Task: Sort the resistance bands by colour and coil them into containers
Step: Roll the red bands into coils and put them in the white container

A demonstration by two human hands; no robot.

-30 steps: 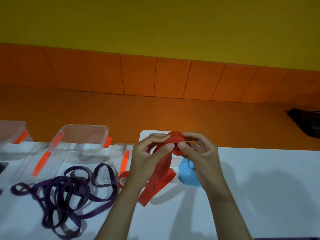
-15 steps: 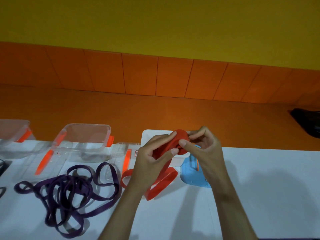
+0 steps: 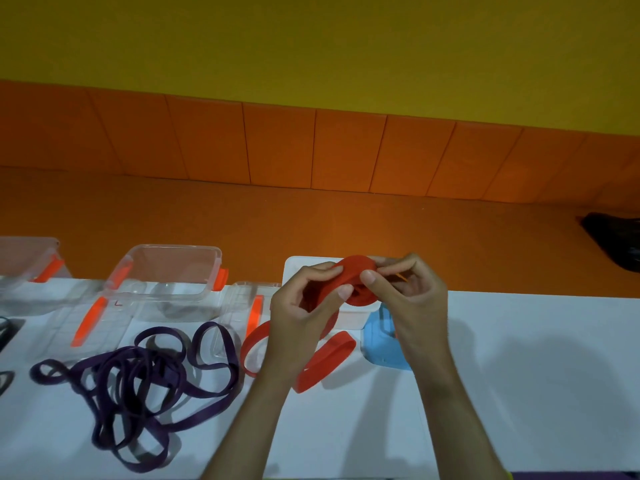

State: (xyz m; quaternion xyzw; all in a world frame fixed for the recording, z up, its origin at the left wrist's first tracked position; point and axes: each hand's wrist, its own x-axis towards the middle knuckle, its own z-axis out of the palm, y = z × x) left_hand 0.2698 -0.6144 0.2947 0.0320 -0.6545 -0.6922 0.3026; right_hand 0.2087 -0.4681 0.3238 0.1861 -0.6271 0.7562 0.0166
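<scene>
A red resistance band (image 3: 356, 271) is partly rolled into a tight coil held above the white table (image 3: 519, 375). My left hand (image 3: 301, 317) grips the coil's left side, thumb on the strap. My right hand (image 3: 408, 299) pinches the coil from the right. The band's loose tail (image 3: 325, 362) loops down onto the table below my left hand. A tangle of purple bands (image 3: 138, 382) lies to the left. A white container (image 3: 294, 268) sits behind my hands, mostly hidden.
Two clear containers with orange clips stand at the table's far edge: one (image 3: 166, 275) left of centre, another (image 3: 27, 261) at the far left. Clear lids (image 3: 90, 320) lie before them. A blue lid (image 3: 381, 344) lies under my right wrist. Dark band ends (image 3: 5, 330) show at the left edge.
The coil has grown as both hands keep rolling it, and the loose red tail on the table has shortened and shifted. The view has drifted slightly.
</scene>
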